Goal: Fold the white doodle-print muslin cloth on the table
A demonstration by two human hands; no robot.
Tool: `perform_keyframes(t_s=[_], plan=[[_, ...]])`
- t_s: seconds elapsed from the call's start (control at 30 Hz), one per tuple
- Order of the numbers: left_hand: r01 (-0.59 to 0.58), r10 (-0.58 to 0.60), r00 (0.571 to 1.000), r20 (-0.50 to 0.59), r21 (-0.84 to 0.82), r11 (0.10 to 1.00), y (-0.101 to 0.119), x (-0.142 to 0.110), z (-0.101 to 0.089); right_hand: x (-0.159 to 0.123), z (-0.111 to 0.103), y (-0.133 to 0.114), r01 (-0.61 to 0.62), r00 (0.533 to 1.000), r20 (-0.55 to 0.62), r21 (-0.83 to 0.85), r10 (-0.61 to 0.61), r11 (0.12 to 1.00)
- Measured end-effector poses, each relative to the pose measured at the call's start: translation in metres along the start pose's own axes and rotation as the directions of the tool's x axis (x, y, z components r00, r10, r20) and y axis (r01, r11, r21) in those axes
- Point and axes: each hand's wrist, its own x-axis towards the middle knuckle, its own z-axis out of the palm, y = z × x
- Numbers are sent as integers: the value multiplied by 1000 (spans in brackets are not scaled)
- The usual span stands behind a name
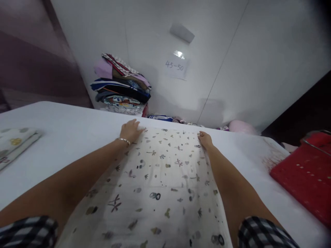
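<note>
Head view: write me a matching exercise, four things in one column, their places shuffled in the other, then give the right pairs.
Things
1. Cream cloth with small printed motifs
2. Thin silver-coloured bracelet
3. White paper sheet marked "45-50"
4. Layered stack of folded multicoloured fabrics

Places
A. On the pale wall
B. Between the left hand and the right hand
C. Piled, left of the paper
D. Around the left wrist

Pairs: 1-B; 2-D; 3-A; 4-C

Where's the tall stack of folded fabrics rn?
Head view, left of centre: the stack of folded fabrics sits by the far edge of the white table, beyond the left hand and left of the "45-50" sign.
</note>
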Motion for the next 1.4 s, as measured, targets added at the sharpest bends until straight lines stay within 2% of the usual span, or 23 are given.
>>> perform_keyframes(t_s=[0.03, 0.07, 0.13, 0.2, 0.5, 0.67, 0.9, 0.93, 1.0, 1.07, 1.1, 1.13, 1.27, 1.4], plan=[[-89, 89, 996, 28, 13, 996, 4, -6, 3, 0, 0, 0, 0, 1000, -3, 2, 0, 1000], [-132, 130, 989, 74, 18, 991, 7, -10, 7, 1, 0, -1, -1, 1000, -6, 2, 1, 1000], [-93, 89, 982, 168, 13, 996, 8, -12, 14, 1, 0, -3, -4, 1000, -13, -2, 3, 1000], [-24, 20, 979, 205, 17, 1000, 7, -9, 19, 0, 0, -5, -13, 1000, -21, -15, 12, 1000], [-29, 23, 979, 202, 24, 999, 5, -1, 24, 0, -7, -12, -23, 1000, 9, -143, 25, 990], [-35, 30, 976, 216, 18, 999, 6, -1, 23, -4, -8, -26, -7, 998, 53, -259, 22, 966], [-34, 32, 978, 205, 3, 999, 5, -2, 22, -24, -17, -48, 40, 999, 48, -395, -23, 918], [-36, 35, 979, 203, 2, 999, 5, -2, 22, -30, -18, -52, 69, 997, 52, -405, -53, 912], [-37, 35, 978, 205, 4, 999, 5, -2, 22, -43, -15, -61, 219, 976, 111, -419, -190, 881], [-36, 33, 978, 205, 11, 999, 5, -2, 22, -57, -8, -66, 399, 916, 218, -411, -337, 820], [-36, 32, 979, 202, 14, 999, 5, -2, 22, -62, -4, -66, 440, 896, 260, -405, -360, 802], [-36, 31, 979, 199, 18, 999, 5, -2, 22, -65, 0, -65, 437, 895, 289, -405, -340, 804], [-30, 24, 976, 215, 22, 999, 5, -2, 23, -64, 6, -53, 275, 934, 331, -420, -137, 865], [-17, 9, 972, 235, 33, 999, 5, 1, 23, -58, 2, -55, 253, 933, 347, -438, -98, 862]])
